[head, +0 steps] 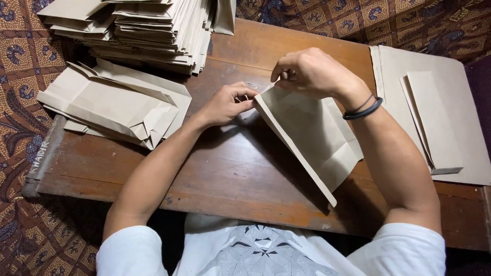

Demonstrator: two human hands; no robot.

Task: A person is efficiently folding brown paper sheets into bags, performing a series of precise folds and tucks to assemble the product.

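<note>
Folding the far end of a brown paper bag (312,138), by the look of it, mid-frame on the worn wooden table (215,174). Left hand (227,105) pinching the bag's upper-left corner, fingers together and clamped on the paper edge. Right hand (312,71) curled over the top end just above centre, fingertips closed on the same end, wrist bent, black bands (363,108) round it. Both forearms angling in from the bottom of the frame, elbows wide.

Probably still at the crease stage; next bit likely needs the flap pressed flat while the long fold stays lined up.

Also around: loose folded bags (115,105) at left, tall stack (148,28) upper left, flat sheets (440,112) at right, patterned cloth (25,61) underneath.
</note>
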